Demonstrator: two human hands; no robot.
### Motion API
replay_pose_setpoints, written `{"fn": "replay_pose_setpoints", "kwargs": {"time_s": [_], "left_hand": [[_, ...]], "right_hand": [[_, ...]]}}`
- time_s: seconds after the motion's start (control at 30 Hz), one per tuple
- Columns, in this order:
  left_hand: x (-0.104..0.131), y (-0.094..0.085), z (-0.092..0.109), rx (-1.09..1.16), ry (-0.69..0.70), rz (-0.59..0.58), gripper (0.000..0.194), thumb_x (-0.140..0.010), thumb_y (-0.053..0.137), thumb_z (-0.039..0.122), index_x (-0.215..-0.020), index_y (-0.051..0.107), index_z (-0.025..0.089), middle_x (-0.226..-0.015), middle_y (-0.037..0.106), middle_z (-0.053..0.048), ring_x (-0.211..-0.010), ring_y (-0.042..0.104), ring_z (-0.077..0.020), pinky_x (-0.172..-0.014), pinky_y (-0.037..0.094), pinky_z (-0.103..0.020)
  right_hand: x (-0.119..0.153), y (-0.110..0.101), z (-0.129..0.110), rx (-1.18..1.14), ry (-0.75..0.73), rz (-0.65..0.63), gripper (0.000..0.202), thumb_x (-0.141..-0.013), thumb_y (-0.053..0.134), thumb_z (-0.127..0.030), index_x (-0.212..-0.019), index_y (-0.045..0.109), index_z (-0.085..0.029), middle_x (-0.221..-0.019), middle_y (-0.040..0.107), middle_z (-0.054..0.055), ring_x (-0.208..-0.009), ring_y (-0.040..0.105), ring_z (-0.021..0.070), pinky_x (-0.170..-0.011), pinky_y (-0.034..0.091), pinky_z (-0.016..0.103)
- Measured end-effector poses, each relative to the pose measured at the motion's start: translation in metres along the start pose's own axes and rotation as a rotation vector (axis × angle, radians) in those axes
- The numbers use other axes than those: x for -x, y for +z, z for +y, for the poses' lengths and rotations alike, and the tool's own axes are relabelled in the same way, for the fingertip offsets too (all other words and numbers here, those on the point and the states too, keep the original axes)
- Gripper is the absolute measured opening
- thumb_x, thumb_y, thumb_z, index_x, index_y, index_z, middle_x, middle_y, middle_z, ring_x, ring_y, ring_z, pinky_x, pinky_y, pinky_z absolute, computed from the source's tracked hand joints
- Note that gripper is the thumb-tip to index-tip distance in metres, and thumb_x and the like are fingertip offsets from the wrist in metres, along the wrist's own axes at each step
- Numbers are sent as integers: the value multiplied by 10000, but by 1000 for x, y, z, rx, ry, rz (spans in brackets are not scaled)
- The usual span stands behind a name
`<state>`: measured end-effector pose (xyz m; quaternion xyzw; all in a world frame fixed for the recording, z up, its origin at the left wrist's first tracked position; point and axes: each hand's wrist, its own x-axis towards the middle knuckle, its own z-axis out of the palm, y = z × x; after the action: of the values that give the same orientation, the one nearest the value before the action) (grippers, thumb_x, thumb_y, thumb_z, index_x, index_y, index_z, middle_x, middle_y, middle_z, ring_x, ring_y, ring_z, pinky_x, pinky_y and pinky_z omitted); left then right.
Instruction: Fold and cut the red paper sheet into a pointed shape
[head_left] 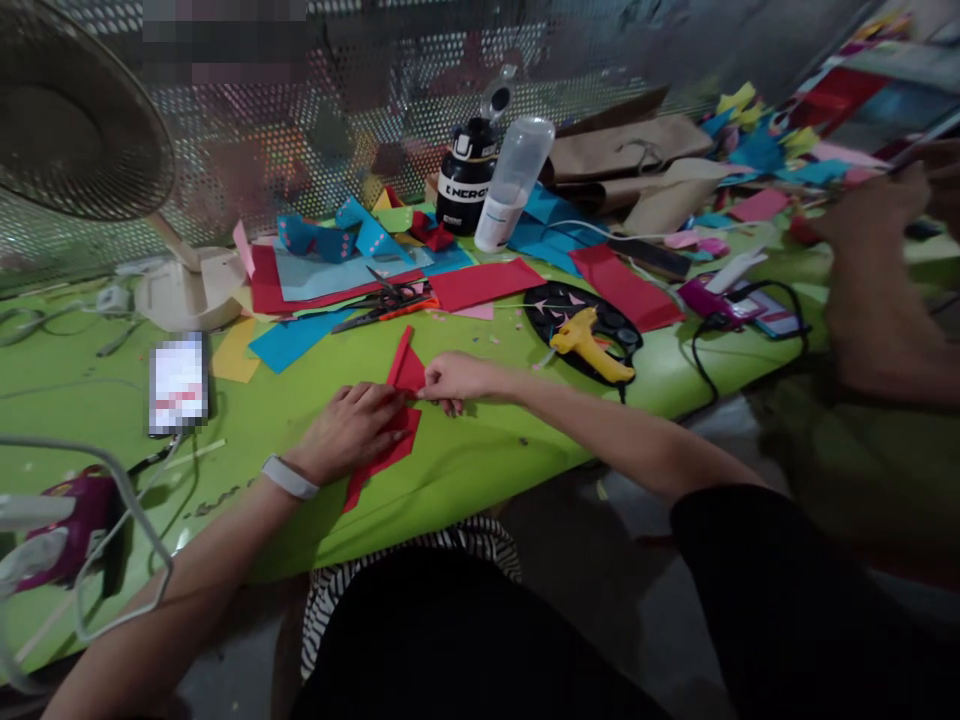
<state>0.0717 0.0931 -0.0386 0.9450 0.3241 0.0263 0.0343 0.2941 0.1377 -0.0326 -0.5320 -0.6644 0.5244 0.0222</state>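
Note:
A folded red piece of felt or paper point(397, 445) lies on the green tabletop in front of me, with slanted cut edges and a raised strip at its far end. My left hand point(352, 425), with a pale band at the wrist, rests on it with fingers stretched out across its middle. Thumb and fingers of my right hand point(459, 380) are pinched at the piece's right edge, close to the left fingertips. To the right, a yellow glue gun point(589, 345) lies on a black palette point(541, 300). Scissors point(390, 293) lie beyond my hands.
Coloured sheets, such as a red sheet point(487, 284), spread along the back near a black bottle point(461, 185) and a clear bottle point(517, 175). A fan point(191, 290) and a phone point(178, 385) stand left, with cables point(124, 500) nearby. Another person's arm point(874, 270) is at right.

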Motion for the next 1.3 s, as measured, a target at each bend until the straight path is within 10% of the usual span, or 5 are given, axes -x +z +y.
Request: {"fn": "replay_pose_setpoints", "kwargs": {"time_s": [0.17, 0.33, 0.67, 1.3], "left_hand": [[-18, -12, 11, 172, -352, 173, 283, -920, 502, 366, -1027, 673, 168, -1015, 657, -105, -921, 608, -226, -780, 465, -337], [-41, -14, 16, 520, -648, -57, 245, -876, 534, 376, -725, 587, 190, -575, 608, -3, -537, 593, -157, -528, 394, -255], [-52, -6, -5, 1034, -811, -285, 215, -858, 598, 313, -695, 512, 201, -477, 617, 18, -457, 630, -153, -474, 465, -235], [-51, 0, -17, 1013, -761, -302, 315, -818, 661, 415, -631, 569, 180, -487, 638, -11, -461, 627, -147, -473, 484, -240]], "right_hand": [[-6, -6, -1, -60, 26, -127, 341, -891, 615, -188, -572, 502, -150, -438, 616, 0, -355, 542, 72, -412, 413, 164], [-8, -7, -1, -91, 26, -174, 352, -893, 613, -178, -561, 500, -149, -423, 610, -6, -373, 573, 78, -416, 445, 150], [-9, -10, -1, -107, 26, -199, 320, -918, 573, -153, -606, 504, -146, -453, 631, 1, -400, 600, 91, -444, 480, 168], [-8, -20, 5, -34, 117, -226, 380, -828, 691, -413, -609, 597, -117, -530, 675, 47, -429, 595, 77, -365, 289, 173]]}}
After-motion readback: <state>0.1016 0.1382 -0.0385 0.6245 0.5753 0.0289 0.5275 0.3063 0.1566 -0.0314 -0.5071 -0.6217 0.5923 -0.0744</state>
